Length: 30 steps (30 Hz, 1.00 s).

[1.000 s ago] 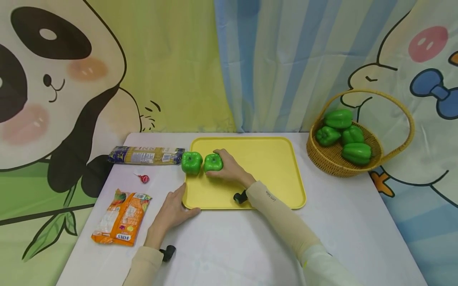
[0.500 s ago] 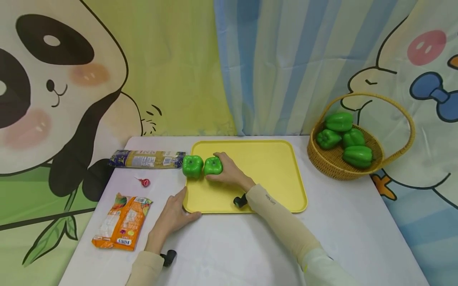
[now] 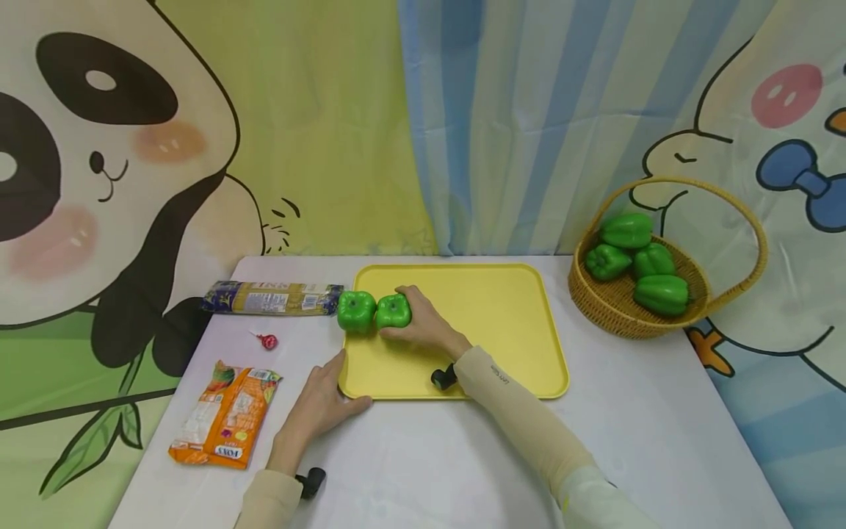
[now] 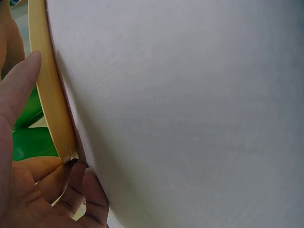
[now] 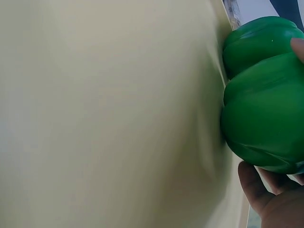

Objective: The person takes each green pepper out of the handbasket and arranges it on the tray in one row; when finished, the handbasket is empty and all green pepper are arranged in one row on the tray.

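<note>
My right hand (image 3: 423, 323) holds a green bell pepper (image 3: 393, 311) upright on the left part of the yellow tray (image 3: 476, 330), thumb on its near side and fingers on the far side. Right beside it, at the tray's left edge, stands another green bell pepper (image 3: 355, 311). In the right wrist view the held bell pepper (image 5: 266, 114) overlaps the other. My left hand (image 3: 320, 400) grips the tray's near left corner. The left wrist view has its thumb against the tray rim (image 4: 50, 85) and the fingers bent around the corner.
A wicker basket (image 3: 604, 312) with several green bell peppers stands at the back right. Left of the tray lie a pack of spaghetti (image 3: 274, 299), a red lollipop (image 3: 267, 341) and an orange snack bag (image 3: 228, 415). A printed curtain (image 3: 502, 132) hangs behind the table.
The head view has tilted slightly, so everything sits a little lower in it. Both hands and both bell peppers keep almost the same places on the tray.
</note>
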{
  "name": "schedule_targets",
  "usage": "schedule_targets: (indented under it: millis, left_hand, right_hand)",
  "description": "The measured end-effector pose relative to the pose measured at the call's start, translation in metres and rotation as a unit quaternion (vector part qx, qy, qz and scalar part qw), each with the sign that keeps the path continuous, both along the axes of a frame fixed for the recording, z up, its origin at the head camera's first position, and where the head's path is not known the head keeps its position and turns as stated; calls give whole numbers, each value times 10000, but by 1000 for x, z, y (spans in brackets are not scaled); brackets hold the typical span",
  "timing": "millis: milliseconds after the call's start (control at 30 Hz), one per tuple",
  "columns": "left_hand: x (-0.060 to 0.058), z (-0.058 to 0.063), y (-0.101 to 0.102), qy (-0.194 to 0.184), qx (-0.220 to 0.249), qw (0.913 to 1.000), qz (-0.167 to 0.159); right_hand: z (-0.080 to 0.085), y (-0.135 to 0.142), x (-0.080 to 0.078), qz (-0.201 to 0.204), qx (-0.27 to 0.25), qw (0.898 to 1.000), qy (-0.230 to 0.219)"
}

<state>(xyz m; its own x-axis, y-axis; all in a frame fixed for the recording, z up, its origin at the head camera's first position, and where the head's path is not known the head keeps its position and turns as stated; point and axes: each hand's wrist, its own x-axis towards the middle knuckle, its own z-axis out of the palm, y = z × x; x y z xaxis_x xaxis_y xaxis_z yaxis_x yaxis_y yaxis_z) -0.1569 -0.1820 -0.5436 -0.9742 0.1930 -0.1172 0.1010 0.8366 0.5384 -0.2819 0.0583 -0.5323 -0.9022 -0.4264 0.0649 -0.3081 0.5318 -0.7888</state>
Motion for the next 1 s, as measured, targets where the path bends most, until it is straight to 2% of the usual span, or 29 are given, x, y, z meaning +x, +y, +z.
schedule_targets:
  millis: [233,533,800,1000]
  left_hand:
    - [1,1,1,26,19,10000,-8]
    - [1,-2,0,-50,26,10000,68]
    - [1,-2,-1,-9,34,10000,13]
    - [2,-1,-1,-3,20,10000,-3]
  right_hand:
    - [-1,-2,1,-83,-129,9999,17]
    - [1,-3,1,-113,-54,9999,41]
    - [2,-2,2,-105,-3,9999,6]
    - [1,1,3,-64,24,9998,183]
